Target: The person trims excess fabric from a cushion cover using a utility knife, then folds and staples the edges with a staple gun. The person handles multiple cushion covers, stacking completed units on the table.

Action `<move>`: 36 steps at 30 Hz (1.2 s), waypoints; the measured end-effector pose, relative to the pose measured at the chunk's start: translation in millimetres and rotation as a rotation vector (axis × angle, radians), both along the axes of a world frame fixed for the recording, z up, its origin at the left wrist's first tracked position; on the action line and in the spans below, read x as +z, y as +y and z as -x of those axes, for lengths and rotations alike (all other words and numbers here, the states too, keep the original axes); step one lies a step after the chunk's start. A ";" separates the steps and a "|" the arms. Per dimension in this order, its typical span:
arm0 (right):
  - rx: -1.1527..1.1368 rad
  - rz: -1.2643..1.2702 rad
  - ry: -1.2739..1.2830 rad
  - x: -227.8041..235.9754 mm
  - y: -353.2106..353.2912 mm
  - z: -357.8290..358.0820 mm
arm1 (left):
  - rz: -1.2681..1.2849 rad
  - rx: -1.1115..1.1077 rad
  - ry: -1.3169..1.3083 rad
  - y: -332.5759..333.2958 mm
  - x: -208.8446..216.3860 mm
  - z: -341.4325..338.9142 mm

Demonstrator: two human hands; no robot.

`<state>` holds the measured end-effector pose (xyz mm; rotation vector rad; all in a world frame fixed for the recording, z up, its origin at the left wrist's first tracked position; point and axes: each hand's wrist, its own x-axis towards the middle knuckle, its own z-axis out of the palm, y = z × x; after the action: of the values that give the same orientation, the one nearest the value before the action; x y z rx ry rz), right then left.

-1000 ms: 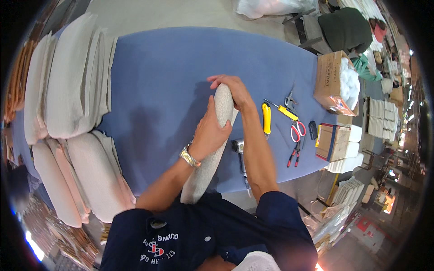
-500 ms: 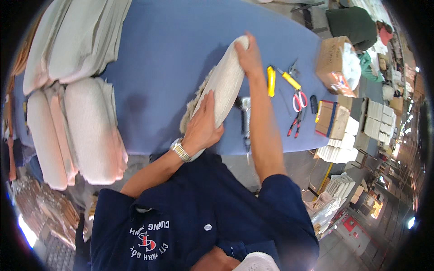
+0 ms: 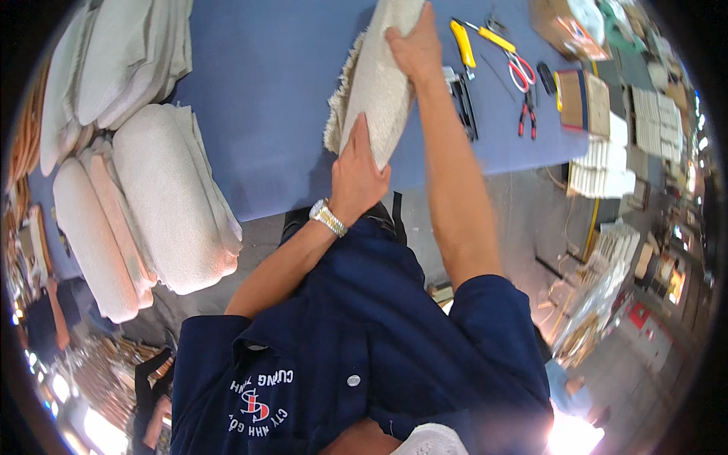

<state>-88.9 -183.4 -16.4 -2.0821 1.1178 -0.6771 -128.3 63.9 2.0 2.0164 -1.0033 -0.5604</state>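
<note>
One beige fabric-covered pad (image 3: 383,83), left edge frayed, is over the blue desk (image 3: 265,91); the left hand's (image 3: 360,178) fingers clasp its near end, the right hand's (image 3: 418,49) its right edge. Rightward: yellow-handled cutter (image 3: 462,44), red-handled pliers (image 3: 526,106).

shirt (image 3: 394,326), left breast: white lettering (image 3: 276,378), seen upside down, set in curve around small emblem (image 3: 255,406). emblem is red with white edges, like interlaced letters. some part of lettering not clear. carton (image 3: 563,27), upper right: reddish print (image 3: 595,35), too blurred for reading.
</note>
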 end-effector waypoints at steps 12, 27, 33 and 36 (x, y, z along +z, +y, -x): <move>-0.169 -0.123 -0.238 13.0 139.4 67.0 | 0.296 -0.012 -0.007 12.6 -25.8 7.1; -0.397 -0.180 -0.305 26.4 229.5 97.8 | 0.475 -0.241 -0.197 24.1 -122.6 11.8; -0.456 -0.221 -0.313 0.8 222.2 115.3 | 0.475 -0.306 -0.333 11.7 -120.7 23.1; -0.481 -0.278 -0.324 0.5 221.2 125.7 | 0.440 -0.319 -0.415 11.9 -117.7 30.8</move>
<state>-214.7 37.8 -15.9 -1.4168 1.4378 -0.9815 -159.1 75.8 -115.8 1.6143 -1.5623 -0.0580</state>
